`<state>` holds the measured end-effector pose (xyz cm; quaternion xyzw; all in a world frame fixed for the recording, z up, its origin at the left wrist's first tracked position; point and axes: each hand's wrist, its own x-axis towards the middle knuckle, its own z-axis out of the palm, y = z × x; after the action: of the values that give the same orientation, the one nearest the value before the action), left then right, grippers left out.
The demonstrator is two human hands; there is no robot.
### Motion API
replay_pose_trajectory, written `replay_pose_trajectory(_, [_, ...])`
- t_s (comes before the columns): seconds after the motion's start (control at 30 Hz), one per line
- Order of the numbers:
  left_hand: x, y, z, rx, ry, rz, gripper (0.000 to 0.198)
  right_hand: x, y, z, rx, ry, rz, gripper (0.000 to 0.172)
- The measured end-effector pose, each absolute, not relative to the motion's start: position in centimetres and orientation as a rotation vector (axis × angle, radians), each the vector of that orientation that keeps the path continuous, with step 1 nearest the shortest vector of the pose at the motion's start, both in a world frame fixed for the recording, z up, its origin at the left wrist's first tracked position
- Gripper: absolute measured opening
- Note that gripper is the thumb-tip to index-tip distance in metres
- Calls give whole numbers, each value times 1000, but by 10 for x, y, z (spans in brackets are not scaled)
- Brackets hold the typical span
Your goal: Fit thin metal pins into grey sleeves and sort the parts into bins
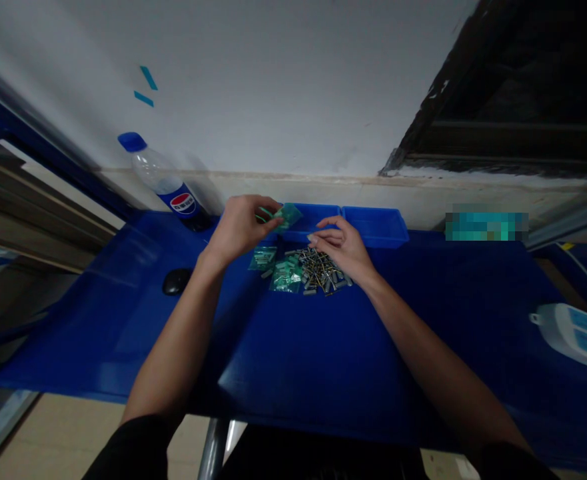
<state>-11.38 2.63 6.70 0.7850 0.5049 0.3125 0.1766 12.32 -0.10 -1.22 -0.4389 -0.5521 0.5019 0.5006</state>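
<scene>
My left hand [246,223] pinches a small green zip bag [289,216] between thumb and fingers, held up before the blue bins. My right hand [342,248] hovers over a pile of small metal pins and grey plugs [320,272]. Its fingers are loosely curved and apart, and nothing shows between them. Two more green bags lie on the blue table [293,360]: a filled bag [287,275] against the pile's left side, and a smaller-looking bag [262,258] behind it, below my left hand.
Blue plastic bins [376,225] stand along the wall. At the back left is a cola bottle [176,190] with a blue cap. A black computer mouse [176,282] lies left of my forearm. A white case with blue panels [580,337] is at the right edge.
</scene>
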Motion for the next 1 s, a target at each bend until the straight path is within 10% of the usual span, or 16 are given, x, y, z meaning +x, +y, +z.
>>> replay_pose_trajectory(0.33, [-138, 44, 44, 2330, 2120, 307, 26, 125, -1, -13, -1085, -1417, 1223, 31])
replay_pose_trajectory(0.67, [-132, 34, 59, 2523, 1451, 66, 30, 124, -2, -13, -1079, -1490, 1224, 26])
replay_pose_trajectory(0.87, [-120, 26, 38, 2311, 1606, -348, 79, 125, -3, -8, -1089, -1476, 1262, 24])
replay_pose_trajectory(1.0, [-109, 23, 37, 2366, 1628, -410, 60, 125, -3, -7, -1073, -1480, 1270, 23])
